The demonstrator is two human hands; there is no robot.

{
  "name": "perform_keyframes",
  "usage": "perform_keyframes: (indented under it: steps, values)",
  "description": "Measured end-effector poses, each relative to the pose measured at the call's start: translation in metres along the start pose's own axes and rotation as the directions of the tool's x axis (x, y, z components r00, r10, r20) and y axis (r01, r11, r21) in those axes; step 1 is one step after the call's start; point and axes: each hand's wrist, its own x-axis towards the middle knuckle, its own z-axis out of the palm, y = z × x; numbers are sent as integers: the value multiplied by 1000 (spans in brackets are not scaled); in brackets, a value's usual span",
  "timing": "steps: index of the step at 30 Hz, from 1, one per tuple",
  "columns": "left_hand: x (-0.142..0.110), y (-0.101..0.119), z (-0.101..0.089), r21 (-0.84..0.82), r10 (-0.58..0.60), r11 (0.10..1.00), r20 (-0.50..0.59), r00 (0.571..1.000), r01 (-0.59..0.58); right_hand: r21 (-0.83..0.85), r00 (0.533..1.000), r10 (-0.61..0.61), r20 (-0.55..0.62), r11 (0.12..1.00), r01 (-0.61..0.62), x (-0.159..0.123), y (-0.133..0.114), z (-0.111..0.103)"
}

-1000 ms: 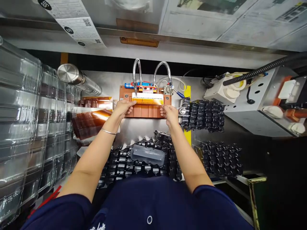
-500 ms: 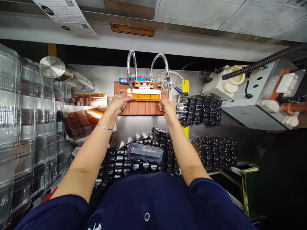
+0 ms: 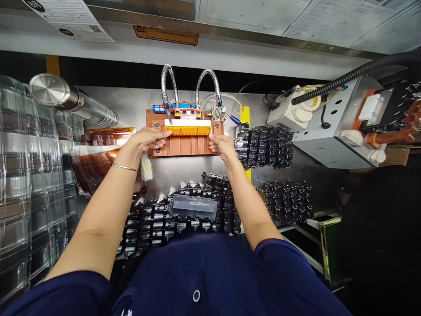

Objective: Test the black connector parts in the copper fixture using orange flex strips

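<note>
An orange perforated strip (image 3: 187, 131) lies along the front of a white block (image 3: 192, 123) on a reddish-brown fixture (image 3: 184, 147). At the strip's left end my left hand (image 3: 153, 137) is closed, thumb tip on the corner. My right hand (image 3: 223, 144) pinches the opposite end between thumb and forefinger. Two bent metal hoses (image 3: 209, 73) arch over the fixture, their nozzle tips pointing down by the white block. A lever with a blue handle (image 3: 234, 119) sits at the fixture's right rear.
Black moulded parts (image 3: 266, 147) stand in rows at right, with more in front, where a clear-windowed black part (image 3: 194, 206) lies on top. Amber sheets (image 3: 98, 162), a steel flask (image 3: 72, 98) and stacked clear trays (image 3: 36, 184) are left. A grey machine (image 3: 332, 127) stands right.
The whole view has shifted, so everything appears further left and slightly higher. Both hands stay at the ends of the orange strip; my left fingers look a little more extended.
</note>
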Motion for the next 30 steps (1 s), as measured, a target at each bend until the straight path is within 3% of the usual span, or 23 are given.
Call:
perform_keyframes:
  steps: [6, 13, 17, 22, 26, 30]
  values:
    - [-8, -6, -6, -95, -1, 995, 119, 993, 13, 47, 997, -53, 51, 998, 51, -8, 5, 0]
    - [-19, -15, -14, -280, 71, 960, 214, 974, -8, 75, 994, -113, -13, 991, 114, -13, 5, 6]
    - [-21, -16, -16, -265, 61, 964, 147, 987, -21, 81, 992, -123, -35, 989, 126, -9, 6, 3]
    - [-22, -17, 6, -188, 65, 980, -35, 997, -71, 77, 993, -118, -26, 990, 120, -10, 6, 6]
    - [-15, -20, 21, -184, 149, 965, -208, 967, -188, 65, 994, -104, -37, 992, 106, -10, 4, 8]
    - [-7, -20, 22, -141, 188, 963, -256, 948, -229, 42, 995, -93, -43, 995, 95, -10, -1, 10]
